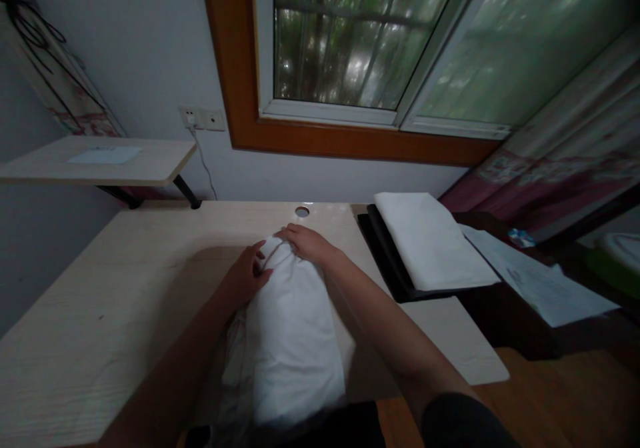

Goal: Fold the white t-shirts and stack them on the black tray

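A white cloth (295, 335) with soft creases lies lengthwise on the pale wooden desk (125, 301), its near end hanging over the front edge by my lap. What kind of cloth item it is, I cannot tell. My left hand (247, 271) grips the left side of its far end, thumb and fingers curled around the fabric. At the top of the same end, my right hand (306, 241) has its fingers bent over the cloth and holds it.
To the right, white folded fabric (435, 241) rests on black folded fabric (383, 255). Beyond them are paper sheets (540, 275) on a dark surface. A raised shelf (165, 161) stands at the back left. Near the back edge is a round cable hole (302, 212).
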`<act>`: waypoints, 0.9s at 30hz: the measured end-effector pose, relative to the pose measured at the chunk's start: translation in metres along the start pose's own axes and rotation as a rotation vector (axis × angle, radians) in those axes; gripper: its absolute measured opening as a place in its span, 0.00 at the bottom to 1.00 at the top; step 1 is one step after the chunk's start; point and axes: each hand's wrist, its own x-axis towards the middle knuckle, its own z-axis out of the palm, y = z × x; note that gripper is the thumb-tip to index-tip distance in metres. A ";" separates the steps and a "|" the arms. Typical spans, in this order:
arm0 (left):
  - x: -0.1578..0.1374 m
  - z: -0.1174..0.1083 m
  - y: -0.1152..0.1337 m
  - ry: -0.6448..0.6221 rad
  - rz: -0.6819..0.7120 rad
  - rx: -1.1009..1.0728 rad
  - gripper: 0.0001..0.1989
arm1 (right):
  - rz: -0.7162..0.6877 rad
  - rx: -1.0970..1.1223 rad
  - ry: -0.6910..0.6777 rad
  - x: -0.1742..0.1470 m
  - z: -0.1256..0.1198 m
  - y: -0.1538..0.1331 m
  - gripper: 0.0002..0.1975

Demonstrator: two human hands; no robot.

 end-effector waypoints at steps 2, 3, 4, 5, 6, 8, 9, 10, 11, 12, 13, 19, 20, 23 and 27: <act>-0.009 -0.003 0.003 -0.039 -0.064 0.042 0.33 | -0.027 0.038 -0.004 0.000 0.001 0.000 0.23; -0.013 -0.005 0.005 -0.058 -0.080 0.063 0.32 | -0.040 0.059 -0.006 0.000 0.000 0.000 0.22; -0.017 -0.005 0.007 -0.072 -0.086 0.083 0.31 | -0.052 0.081 -0.011 0.000 0.000 -0.001 0.21; -0.020 -0.006 0.008 -0.078 -0.085 0.100 0.31 | -0.063 0.102 -0.022 -0.001 -0.001 -0.002 0.21; -0.022 -0.006 0.010 -0.079 -0.080 0.114 0.31 | -0.072 0.119 -0.038 -0.002 -0.003 -0.003 0.21; -0.025 -0.005 0.011 -0.080 -0.066 0.130 0.31 | -0.080 0.136 -0.067 -0.004 -0.007 -0.005 0.22; -0.026 -0.005 0.011 -0.084 -0.059 0.132 0.31 | -0.080 0.136 -0.075 -0.005 -0.009 -0.005 0.23; -0.026 -0.004 0.012 -0.087 -0.052 0.133 0.31 | -0.079 0.131 -0.078 -0.007 -0.011 -0.005 0.23; -0.026 -0.005 0.013 -0.091 -0.046 0.132 0.31 | -0.081 0.123 -0.077 -0.009 -0.013 -0.005 0.22; -0.026 -0.005 0.013 -0.096 -0.040 0.130 0.30 | -0.090 0.114 -0.075 -0.011 -0.015 -0.005 0.20; -0.026 -0.005 0.015 -0.098 -0.038 0.127 0.30 | -0.103 0.102 -0.069 -0.013 -0.017 -0.004 0.17; -0.027 -0.009 0.025 -0.057 -0.073 0.067 0.30 | -0.078 0.155 0.098 -0.020 -0.028 -0.003 0.11; -0.028 -0.010 0.026 -0.057 -0.084 0.051 0.30 | -0.052 0.188 0.125 -0.020 -0.030 -0.005 0.10; -0.032 -0.012 0.029 -0.061 -0.130 -0.031 0.33 | 0.037 0.256 0.169 -0.012 -0.034 -0.011 0.10; -0.037 -0.016 0.028 -0.008 -0.187 -0.175 0.36 | 0.008 0.268 0.189 0.009 -0.032 -0.019 0.13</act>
